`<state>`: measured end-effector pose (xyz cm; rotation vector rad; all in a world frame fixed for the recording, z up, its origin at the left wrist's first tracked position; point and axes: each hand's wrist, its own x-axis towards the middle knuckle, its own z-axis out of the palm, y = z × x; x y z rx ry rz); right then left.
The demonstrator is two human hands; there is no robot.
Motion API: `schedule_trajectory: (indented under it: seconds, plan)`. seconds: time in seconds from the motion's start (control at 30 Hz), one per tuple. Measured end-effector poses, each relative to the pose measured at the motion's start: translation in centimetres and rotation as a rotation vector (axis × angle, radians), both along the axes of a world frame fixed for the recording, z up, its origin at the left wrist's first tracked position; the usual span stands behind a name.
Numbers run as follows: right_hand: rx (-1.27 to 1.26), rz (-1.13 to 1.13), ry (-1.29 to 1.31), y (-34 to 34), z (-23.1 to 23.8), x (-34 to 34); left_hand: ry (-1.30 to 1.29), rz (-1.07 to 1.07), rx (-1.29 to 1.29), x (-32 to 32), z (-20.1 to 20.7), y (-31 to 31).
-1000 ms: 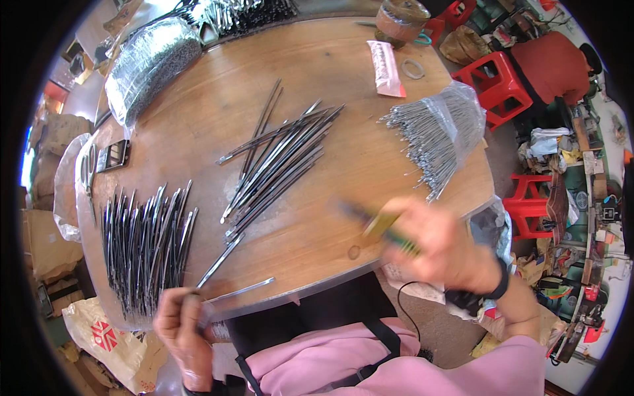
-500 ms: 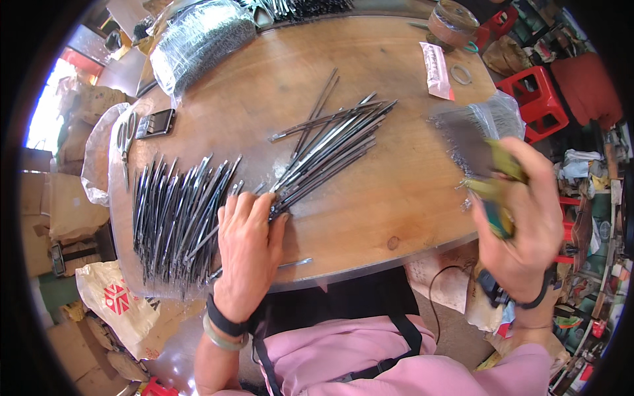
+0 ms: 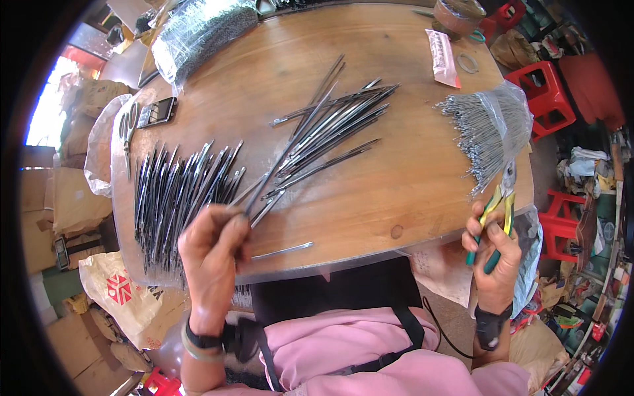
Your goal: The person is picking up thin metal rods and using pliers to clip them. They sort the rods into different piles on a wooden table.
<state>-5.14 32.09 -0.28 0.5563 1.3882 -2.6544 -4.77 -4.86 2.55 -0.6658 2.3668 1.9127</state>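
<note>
Near the table's front edge, my left hand (image 3: 214, 241) is closed, with thumb and fingers pinching a thin dark strip (image 3: 284, 155) that slants up and away to the right. It overlaps a loose pile of similar dark strips (image 3: 347, 125). A larger row of dark strips (image 3: 181, 198) lies left of that hand. My right hand (image 3: 496, 261) grips pliers (image 3: 506, 188) with green and yellow handles, held upright at the right edge. Their jaws are close to a bundle of thin grey wires (image 3: 472, 129) partly wrapped in clear plastic. One lone strip (image 3: 287, 250) lies beside my left hand.
Scissors (image 3: 127, 135) and a dark phone-like device (image 3: 157, 112) lie at the table's left. A plastic-wrapped bundle (image 3: 205, 39) sits at the back. A pink-white packet (image 3: 442, 58), a ring (image 3: 467, 63) and a tape roll (image 3: 459, 16) lie back right. Red stools (image 3: 545, 99) stand beyond.
My left hand has come off the pile, moving left and nearer me, and now lifts one strip. My right hand, with the pliers, has moved down and nearer; the wire bundle is in fuller view.
</note>
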Motion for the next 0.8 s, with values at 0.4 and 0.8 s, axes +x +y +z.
schedule_trajectory:
  seconds: [0.4, 0.8]
  plan:
    - [-0.225, 0.196, 0.018, -4.7, 0.9, 0.3, -0.019, 0.140, 1.286, 4.4, -0.6, 4.5]
    - [0.451, 0.281, 0.342, -3.1, 3.6, -1.1, -0.210, -0.074, 1.445, 5.4, -2.5, 4.4]
